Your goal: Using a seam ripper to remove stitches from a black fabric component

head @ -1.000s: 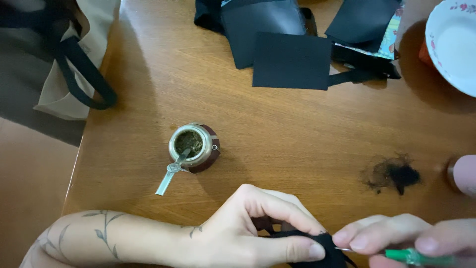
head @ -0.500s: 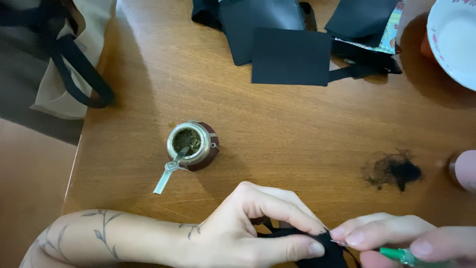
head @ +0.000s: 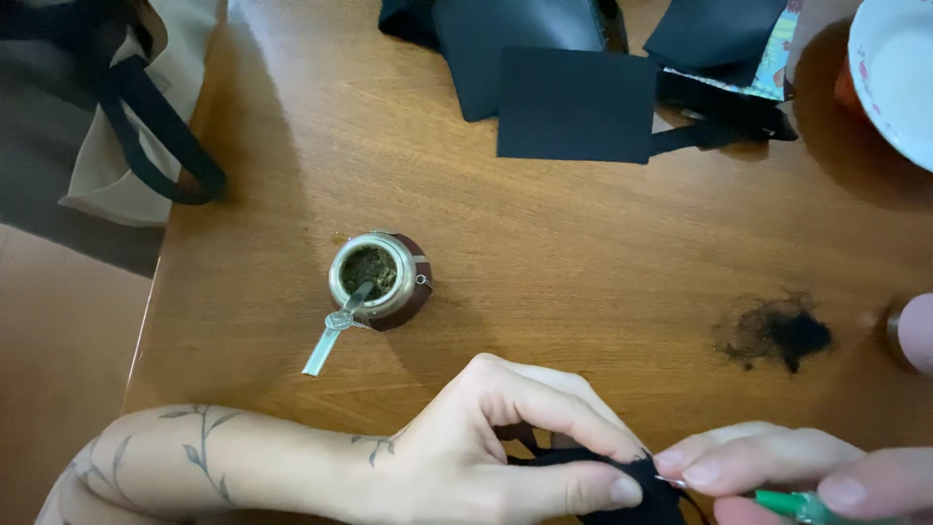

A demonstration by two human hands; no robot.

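Left hand (head: 486, 457) fingers pinch black fabric (head: 622, 476); right hand (head: 807, 476) grips a green tool (head: 792, 504). Beyond the fingers, a mate gourd (head: 379, 277) holds green herb and metal straw (head: 335, 326).

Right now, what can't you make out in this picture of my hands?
Head view only:
- black cloth: mostly hidden by left hand and bottom edge.
- green tool: tip covered by right hand, rest cut off.
- white plate: cropped at right edge.
- pink object: cropped, unidentifiable.
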